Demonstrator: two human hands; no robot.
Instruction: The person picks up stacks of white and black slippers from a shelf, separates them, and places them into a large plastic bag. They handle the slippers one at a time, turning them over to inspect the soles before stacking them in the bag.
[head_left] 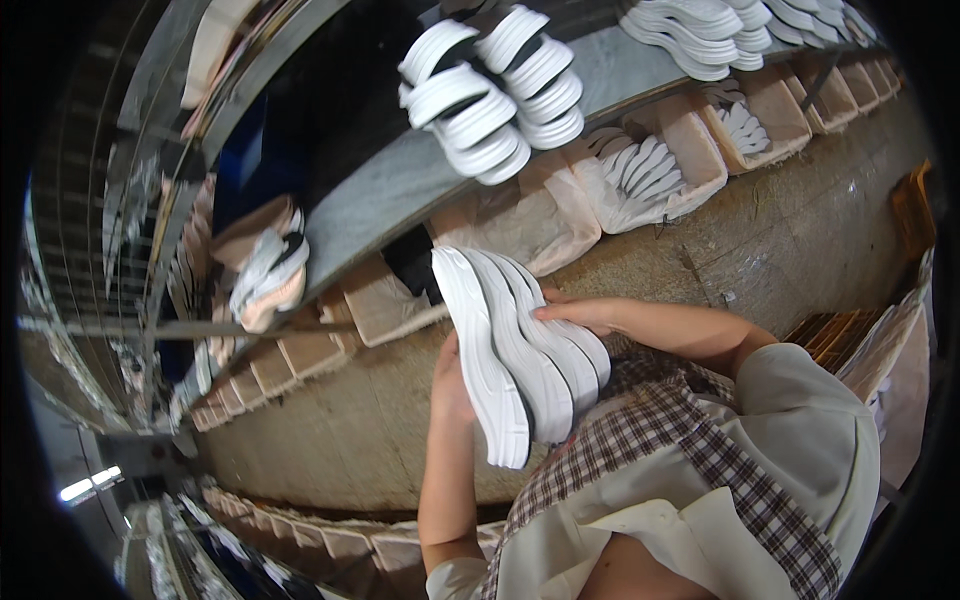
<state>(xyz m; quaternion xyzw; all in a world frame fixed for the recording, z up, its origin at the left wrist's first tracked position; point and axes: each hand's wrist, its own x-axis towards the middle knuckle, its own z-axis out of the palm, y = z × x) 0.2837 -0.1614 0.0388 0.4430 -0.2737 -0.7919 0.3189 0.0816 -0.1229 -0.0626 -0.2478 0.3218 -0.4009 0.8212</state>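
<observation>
In front of my body I hold a stack of white shoe soles (535,345), several pressed side by side, with thick wavy sidewalls and dark edges between them. My left hand (453,380) grips the stack from its left side; most of those fingers are hidden behind the nearest sole. On the other side, my right hand (580,311) is closed on the stack's right edge, with the thumb lying on top. The soles are clear of the bench and the bins, held between both hands.
Stacked white soles (490,95) stand on a grey bench (380,200) ahead, with more sole piles (690,35) at far right. Lined bins sit below its edge, including one holding soles (645,175). Wire racking (80,230) rises at left. Another row of bins (350,545) lies behind.
</observation>
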